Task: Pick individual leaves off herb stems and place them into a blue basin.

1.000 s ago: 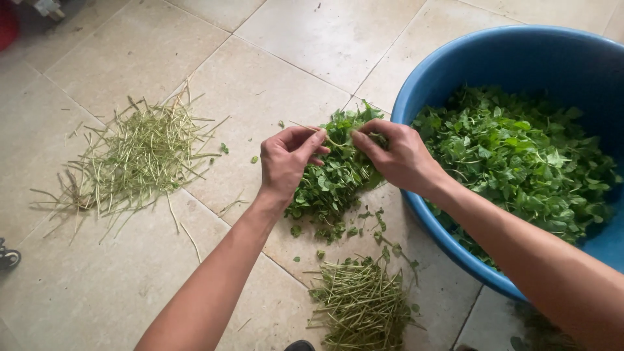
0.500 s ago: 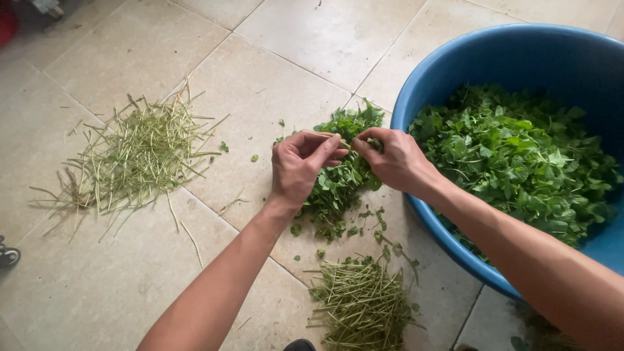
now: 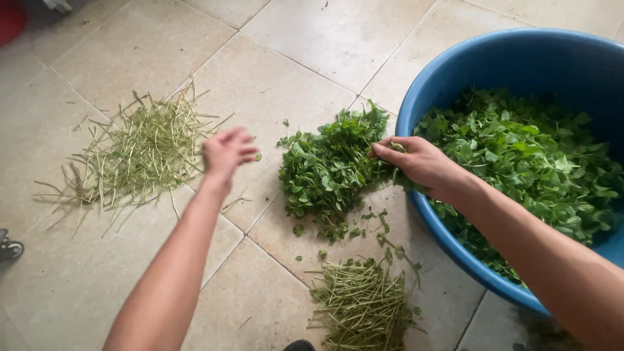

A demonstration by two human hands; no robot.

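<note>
The left hand (image 3: 224, 153) has left the bunch of leafy greens (image 3: 328, 169) it was working on half a second ago and swung out to the left, toward the loose heap of bare pale-green stems (image 3: 133, 153) lying on the tiled floor (image 3: 312, 45) — it is blurred with motion, the fingers look loosely spread, and whether anything is between them I cannot tell. The swing suggests a plucked stem is being flung onto that heap, one more stalk stripped. The right hand (image 3: 422, 166) has stayed where it was, fingers curled and pressed together on the stalk end of the bunch, just beside the rim of the blue tub (image 3: 455, 78). The bunch itself rests on the floor between the two hands, its leaves fanned toward the left hand. Inside the tub is a deep pile of plucked leaves (image 3: 526, 156). A second heap of stems (image 3: 364, 305) lies near the bottom edge of the view, below the bunch, with a few stray leaves scattered between them. A red thing (image 3: 10, 19) shows at the top left corner and a dark object (image 3: 10, 247) at the left edge — both too cut off to tell. Nothing lies between the left hand and the stem heap.
</note>
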